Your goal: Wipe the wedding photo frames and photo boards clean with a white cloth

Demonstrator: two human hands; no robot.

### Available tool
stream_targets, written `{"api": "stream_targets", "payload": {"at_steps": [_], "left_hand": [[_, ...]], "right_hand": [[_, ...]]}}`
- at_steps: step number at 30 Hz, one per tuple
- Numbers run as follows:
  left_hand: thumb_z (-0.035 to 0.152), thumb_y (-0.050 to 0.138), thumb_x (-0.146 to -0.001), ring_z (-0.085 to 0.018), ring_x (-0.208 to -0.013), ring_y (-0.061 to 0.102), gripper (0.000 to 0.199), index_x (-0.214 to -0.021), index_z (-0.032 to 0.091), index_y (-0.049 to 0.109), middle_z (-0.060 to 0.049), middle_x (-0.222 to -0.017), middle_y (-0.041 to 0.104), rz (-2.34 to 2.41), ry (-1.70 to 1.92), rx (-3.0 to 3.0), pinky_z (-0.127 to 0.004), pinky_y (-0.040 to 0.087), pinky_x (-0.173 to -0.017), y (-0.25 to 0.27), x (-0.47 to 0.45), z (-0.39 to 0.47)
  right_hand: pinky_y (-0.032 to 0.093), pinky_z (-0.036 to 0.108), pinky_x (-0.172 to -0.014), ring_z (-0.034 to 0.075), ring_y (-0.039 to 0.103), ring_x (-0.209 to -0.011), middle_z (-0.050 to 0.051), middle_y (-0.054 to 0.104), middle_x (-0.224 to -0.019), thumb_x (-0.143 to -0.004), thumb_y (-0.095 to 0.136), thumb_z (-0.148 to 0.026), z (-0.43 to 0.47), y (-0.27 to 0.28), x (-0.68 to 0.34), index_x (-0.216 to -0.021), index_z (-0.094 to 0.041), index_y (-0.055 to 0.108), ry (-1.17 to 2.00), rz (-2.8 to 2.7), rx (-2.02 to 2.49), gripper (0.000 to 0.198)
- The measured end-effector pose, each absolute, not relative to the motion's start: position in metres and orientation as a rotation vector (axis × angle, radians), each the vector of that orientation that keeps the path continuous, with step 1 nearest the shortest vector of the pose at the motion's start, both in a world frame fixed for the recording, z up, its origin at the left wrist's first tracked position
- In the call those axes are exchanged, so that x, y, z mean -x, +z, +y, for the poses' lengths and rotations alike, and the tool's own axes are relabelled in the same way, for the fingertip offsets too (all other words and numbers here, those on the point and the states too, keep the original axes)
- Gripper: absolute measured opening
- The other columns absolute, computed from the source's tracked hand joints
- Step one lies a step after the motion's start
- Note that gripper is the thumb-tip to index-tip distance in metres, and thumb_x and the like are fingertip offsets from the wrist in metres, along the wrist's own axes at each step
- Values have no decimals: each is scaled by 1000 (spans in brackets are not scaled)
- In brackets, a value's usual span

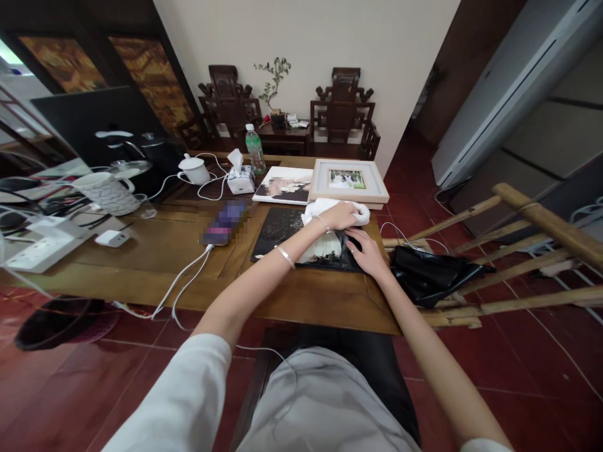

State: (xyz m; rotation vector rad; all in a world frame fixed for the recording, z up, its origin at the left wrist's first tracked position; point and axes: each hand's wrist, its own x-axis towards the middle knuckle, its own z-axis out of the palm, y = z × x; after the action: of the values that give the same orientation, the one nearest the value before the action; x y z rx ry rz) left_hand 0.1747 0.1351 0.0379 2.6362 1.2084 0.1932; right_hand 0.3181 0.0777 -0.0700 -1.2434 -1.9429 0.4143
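A dark printed picture panel with a pale figure on it lies flat near the table's right end. My left hand presses a bunched white cloth onto the panel's upper right part, its fingers closed over the cloth. Close below it, my right hand rests on the panel's right edge with fingers stretched out, holding nothing. Part of the panel is hidden under the cloth and my left forearm. Just behind stand a light wood picture frame and a white-edged photo print, which touches or nearly touches the frame.
Left of the panel lies a phone with a white cable. Beyond it are a tissue box, a green-labelled bottle and a lidded white cup. A power strip sits far left. A bamboo rack with a black bag stands right.
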Motion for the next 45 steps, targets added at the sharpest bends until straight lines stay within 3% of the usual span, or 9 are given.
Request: {"api": "stream_targets", "payload": {"at_steps": [9, 18, 24, 33, 38, 45], "left_hand": [[14, 43, -80, -26, -91, 66, 32, -90, 10, 73, -14, -99, 73, 1417, 120, -2613, -28, 47, -83, 34, -136, 133], [5, 40, -75, -25, -110, 63, 38, -94, 13, 72, -11, -113, 71, 1591, 247, -2642, -32, 43, -100, -1, -24, 115], [5, 38, -75, -28, -138, 38, 38, -96, 11, 68, -16, -143, 49, 1462, 253, -2731, -53, 28, -114, -22, 1, 64], [0, 36, -72, -24, -140, 36, 38, -86, 15, 68, -8, -146, 46, 1305, 185, -2712, -52, 24, -118, -4, -2, -19], [2, 36, -74, -22, -138, 40, 38, -91, 15, 68, -9, -143, 49, 1320, 199, -2691, -48, 26, -117, -4, -3, 4], [6, 37, -76, -27, -135, 43, 38, -95, 11, 69, -16, -131, 60, 1465, 279, -2671, -48, 33, -112, -14, -2, 93]], "right_hand": [[36, 51, -111, 26, 51, -129, 9, 61, -132, -87, 51, -26, 76, -70, -315, -118, -22, 67, 421, -1936, 1247, 35], [35, 51, -112, 26, 51, -129, 8, 62, -131, -87, 52, -25, 73, -67, -312, -117, -24, 68, 462, -1882, 1226, 33], [36, 50, -112, 26, 52, -128, 8, 62, -131, -87, 53, -24, 75, -70, -313, -116, -23, 68, 445, -1878, 1218, 33], [37, 50, -111, 26, 53, -128, 9, 62, -131, -86, 53, -22, 75, -70, -313, -116, -23, 68, 426, -1890, 1224, 33], [38, 51, -111, 25, 53, -128, 8, 63, -130, -87, 54, -23, 76, -70, -314, -116, -24, 68, 421, -1893, 1236, 33], [37, 51, -112, 26, 52, -128, 7, 63, -131, -87, 55, -26, 75, -67, -316, -115, -24, 69, 444, -1896, 1244, 32]]}}
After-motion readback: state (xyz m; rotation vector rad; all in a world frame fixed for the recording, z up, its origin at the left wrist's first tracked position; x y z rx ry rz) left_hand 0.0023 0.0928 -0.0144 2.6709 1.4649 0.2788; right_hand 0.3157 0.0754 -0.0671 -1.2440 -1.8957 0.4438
